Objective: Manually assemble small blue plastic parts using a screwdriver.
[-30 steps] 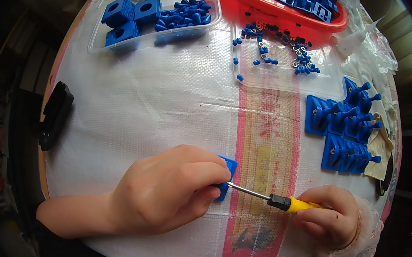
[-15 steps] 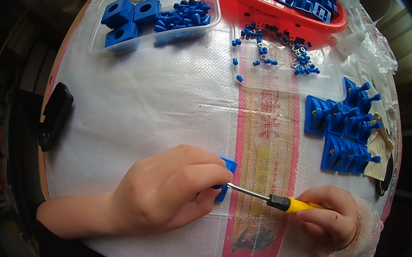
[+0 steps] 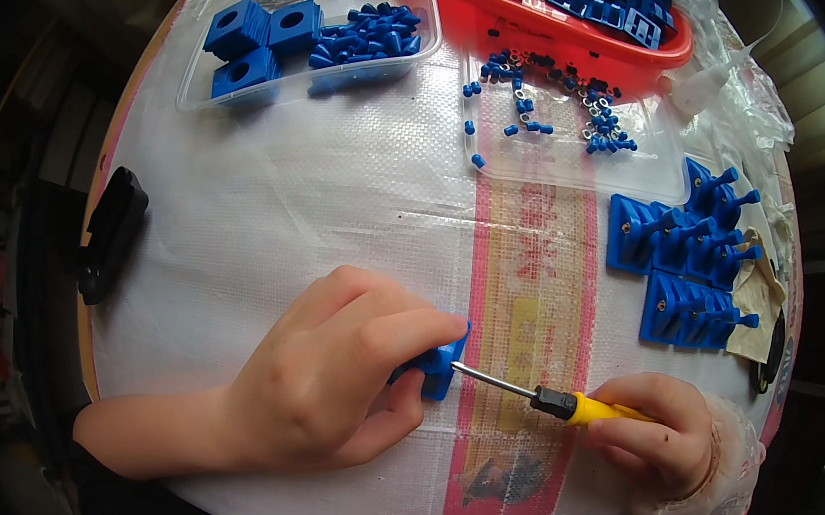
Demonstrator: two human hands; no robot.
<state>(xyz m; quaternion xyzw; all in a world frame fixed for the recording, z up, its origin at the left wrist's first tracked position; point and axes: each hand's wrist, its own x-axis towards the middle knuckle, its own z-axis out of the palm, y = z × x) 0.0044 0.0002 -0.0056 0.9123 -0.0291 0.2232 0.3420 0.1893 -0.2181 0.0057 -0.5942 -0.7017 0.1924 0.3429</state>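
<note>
Near the front middle of the table, my left hand (image 3: 335, 381) grips a blue plastic part (image 3: 437, 371) with a flat plate, its thumb and fingers closed around it. My fingers hide much of that part. On the right, my right hand (image 3: 657, 433) is wrapped round the yellow handle of a screwdriver (image 3: 554, 404). The metal shaft points left, and its tip meets the right side of the blue part. Several finished-looking blue plates with levers (image 3: 680, 270) stand in a group to the right.
At the back left, a clear plastic box (image 3: 308, 79) holds square blue blocks and small blue cones. A red basin (image 3: 551, 42) contains blue parts. Before it, a clear lid (image 3: 575, 175) carries small blue pieces and rings. A black object (image 3: 111, 234) lies at the left edge.
My left fingers have lifted and spread somewhat, uncovering more of the blue part. The screwdriver and my right hand have barely shifted.
</note>
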